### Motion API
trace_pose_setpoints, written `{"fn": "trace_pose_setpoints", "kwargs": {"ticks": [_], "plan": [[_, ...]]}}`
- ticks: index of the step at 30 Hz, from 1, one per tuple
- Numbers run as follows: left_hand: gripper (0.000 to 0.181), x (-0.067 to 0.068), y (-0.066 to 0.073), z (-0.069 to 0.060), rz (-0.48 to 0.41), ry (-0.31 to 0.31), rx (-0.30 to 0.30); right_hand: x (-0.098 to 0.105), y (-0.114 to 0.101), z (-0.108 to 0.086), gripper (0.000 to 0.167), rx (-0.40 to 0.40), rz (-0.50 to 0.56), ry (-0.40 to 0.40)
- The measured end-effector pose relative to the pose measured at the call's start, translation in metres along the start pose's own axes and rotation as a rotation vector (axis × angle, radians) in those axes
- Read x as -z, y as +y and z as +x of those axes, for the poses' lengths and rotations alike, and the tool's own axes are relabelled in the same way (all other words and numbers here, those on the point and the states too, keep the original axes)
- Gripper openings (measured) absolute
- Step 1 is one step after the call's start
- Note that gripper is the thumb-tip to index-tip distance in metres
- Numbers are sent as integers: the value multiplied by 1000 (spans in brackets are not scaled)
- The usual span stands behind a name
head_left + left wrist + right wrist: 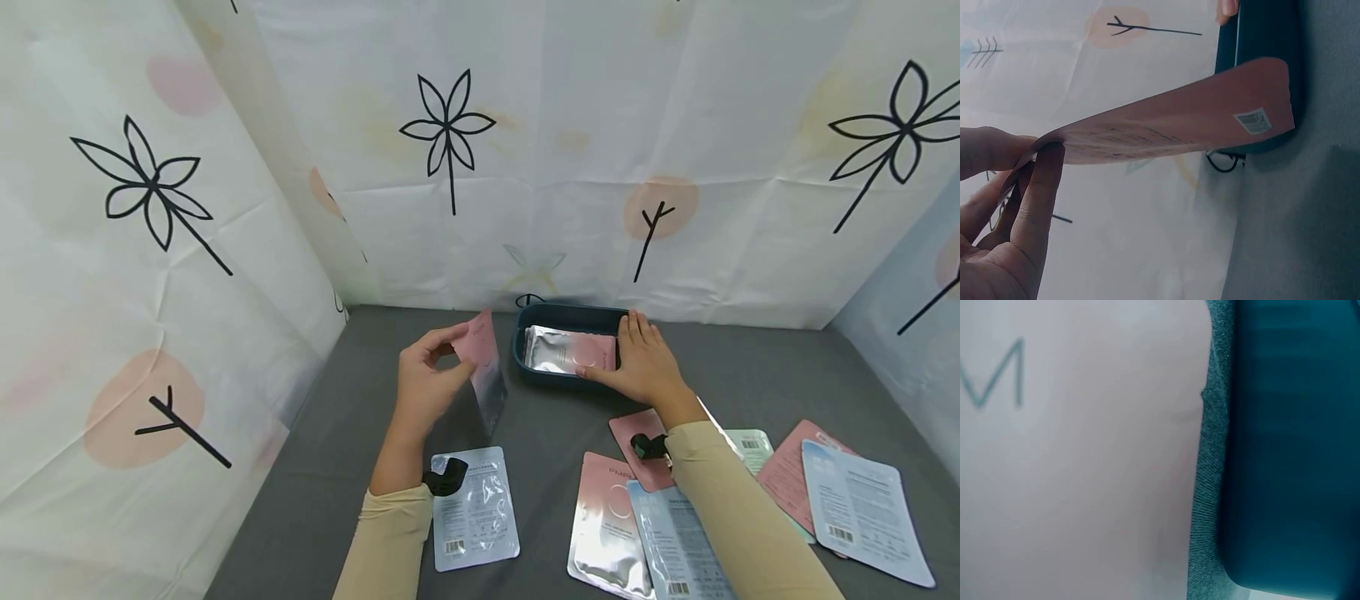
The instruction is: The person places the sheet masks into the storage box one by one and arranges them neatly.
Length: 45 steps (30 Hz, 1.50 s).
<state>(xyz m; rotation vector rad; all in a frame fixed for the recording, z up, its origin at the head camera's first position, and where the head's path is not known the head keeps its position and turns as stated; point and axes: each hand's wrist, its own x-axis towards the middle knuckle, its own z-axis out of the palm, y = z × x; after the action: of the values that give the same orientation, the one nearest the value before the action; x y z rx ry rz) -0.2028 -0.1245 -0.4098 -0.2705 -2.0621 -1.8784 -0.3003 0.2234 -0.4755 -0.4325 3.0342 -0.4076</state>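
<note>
"pm"-lettered pink-silver packet [609, 525] on surface [543, 442], left hand [423, 379] pinched on pink sachet [486, 358], right hand [643, 362] extended over bin [551, 377] rim

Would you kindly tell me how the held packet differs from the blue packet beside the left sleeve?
The held packet is pink; the blue packet, pale blue. The left hand holds the held packet up; the blue packet lies flat on the table. Both bear text and a barcode.

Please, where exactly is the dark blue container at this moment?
In the head view, the dark blue container stands slightly right of centre, before the patterned curtain, with the right grip at its right end.
</note>
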Motion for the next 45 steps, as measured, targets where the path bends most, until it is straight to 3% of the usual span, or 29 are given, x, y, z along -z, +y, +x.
{"fn": "trace_pose_setpoints", "kwargs": {"ticks": [8,14,29,37,45], "plan": [[44,-16,3,5,-37,-27,-32,-1,1,1,133,-2,5,-6],[43,-27,6,11,-85,-15,-62,-1,2,0,133,-6,2,-15],[46,-47,9,24,-189,29,-65,-2,2,1,134,-10,-1,-4],[49,-51,9,27,-219,50,-94,-2,0,2,133,-18,-19,-20],[49,-49,-5,27,-186,131,-54,-3,1,4,135,-17,-31,-15]]}}
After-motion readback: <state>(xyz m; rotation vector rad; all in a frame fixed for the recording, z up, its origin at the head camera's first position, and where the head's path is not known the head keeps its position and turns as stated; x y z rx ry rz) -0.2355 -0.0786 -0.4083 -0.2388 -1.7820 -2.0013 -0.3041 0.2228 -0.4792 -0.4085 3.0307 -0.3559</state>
